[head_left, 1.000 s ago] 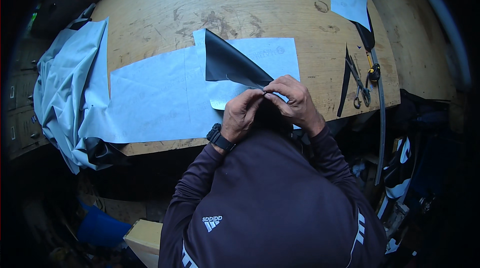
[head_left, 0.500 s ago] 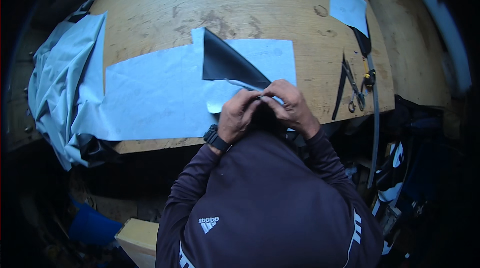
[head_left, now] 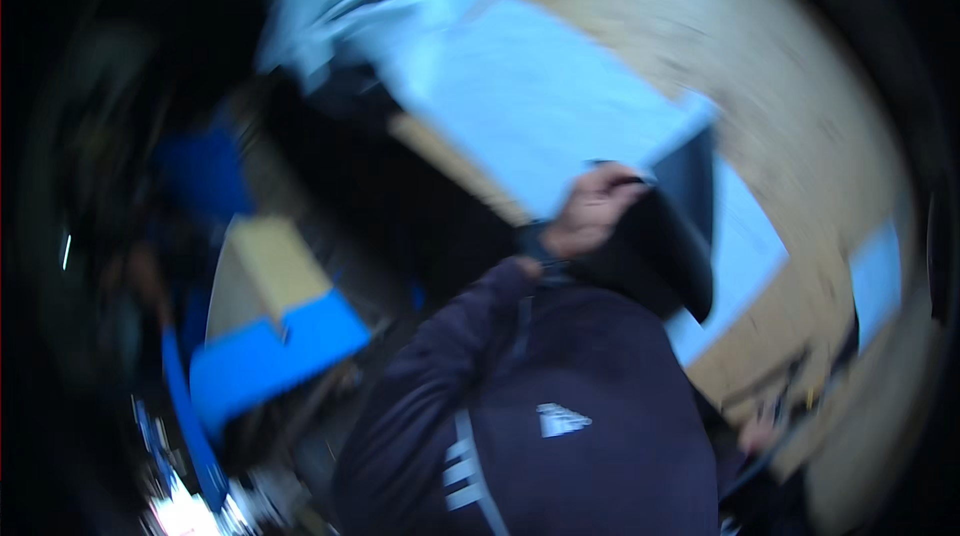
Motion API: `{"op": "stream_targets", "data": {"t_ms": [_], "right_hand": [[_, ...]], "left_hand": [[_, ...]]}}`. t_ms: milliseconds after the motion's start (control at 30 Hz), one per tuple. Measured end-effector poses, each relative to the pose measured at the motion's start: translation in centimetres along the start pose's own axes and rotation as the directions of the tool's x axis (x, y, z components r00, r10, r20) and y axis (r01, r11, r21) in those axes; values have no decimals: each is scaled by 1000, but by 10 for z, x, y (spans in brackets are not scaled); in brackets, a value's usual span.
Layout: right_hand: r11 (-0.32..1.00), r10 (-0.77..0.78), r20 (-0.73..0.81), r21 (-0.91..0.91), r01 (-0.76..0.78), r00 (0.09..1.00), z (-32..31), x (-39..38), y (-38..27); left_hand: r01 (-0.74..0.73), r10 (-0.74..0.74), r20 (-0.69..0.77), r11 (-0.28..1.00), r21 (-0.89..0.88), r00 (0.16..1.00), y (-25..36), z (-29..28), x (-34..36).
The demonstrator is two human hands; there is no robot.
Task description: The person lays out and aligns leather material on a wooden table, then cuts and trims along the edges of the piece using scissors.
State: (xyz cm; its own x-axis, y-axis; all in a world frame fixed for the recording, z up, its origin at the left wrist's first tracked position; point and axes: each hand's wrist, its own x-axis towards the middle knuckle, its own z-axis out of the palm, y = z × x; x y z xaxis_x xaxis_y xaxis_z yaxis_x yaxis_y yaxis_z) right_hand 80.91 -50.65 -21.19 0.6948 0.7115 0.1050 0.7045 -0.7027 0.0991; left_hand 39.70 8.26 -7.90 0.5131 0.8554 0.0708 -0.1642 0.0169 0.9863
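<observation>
My left hand [head_left: 595, 211], with a dark watch [head_left: 540, 248] at the wrist, pinches the edge of a folded sheet [head_left: 685, 226]. The black face of this sheet is turned up, and it curves down toward my chest. Beneath it lies a long pale blue sheet [head_left: 560, 96], flat on the table. Far off to the right, my right hand [head_left: 760, 432] is at the table's front edge, beside dark, blurred tools [head_left: 780, 386], the scissors among them. Motion smears its fingers, so I cannot make out whether it holds anything.
The wooden table [head_left: 790, 86] reaches to the upper right. Crumpled pale cloth-like material [head_left: 350, 6] is heaped at its far left end. A smaller pale piece [head_left: 877, 281] lies at the right. Left of me stand a yellowish box [head_left: 270, 261] and a blue object [head_left: 280, 356].
The view has swung round to the left. My hands have parted: the left keeps the sheet's edge, while the right has moved away to the tools at the right.
</observation>
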Motion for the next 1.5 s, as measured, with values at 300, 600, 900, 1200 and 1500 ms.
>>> {"op": "stream_targets", "data": {"t_ms": [300, 600, 900, 1200, 1500], "right_hand": [[959, 46, 63, 276, -62, 997, 0, 186, -97], [757, -97, 220, 649, -71, 971, -20, 225, -157], [402, -128, 346, 875, -270, 930, -26, 198, -176], [5, -201, 451, 888, -460, 869, -42, 174, -191], [-363, -409, 412, 745, -560, 814, -43, 172, -249]], "left_hand": [[-176, 298, -298, 910, 375, 907, 31, -51, -64], [-81, 330, -486, 882, 464, 809, 16, -39, -90], [-75, 133, -291, 976, 203, 947, 21, -44, -77], [-152, 191, -200, 969, 193, 961, 20, -32, -53], [-138, 164, -142, 974, 178, 976, 17, -36, -46]]}}
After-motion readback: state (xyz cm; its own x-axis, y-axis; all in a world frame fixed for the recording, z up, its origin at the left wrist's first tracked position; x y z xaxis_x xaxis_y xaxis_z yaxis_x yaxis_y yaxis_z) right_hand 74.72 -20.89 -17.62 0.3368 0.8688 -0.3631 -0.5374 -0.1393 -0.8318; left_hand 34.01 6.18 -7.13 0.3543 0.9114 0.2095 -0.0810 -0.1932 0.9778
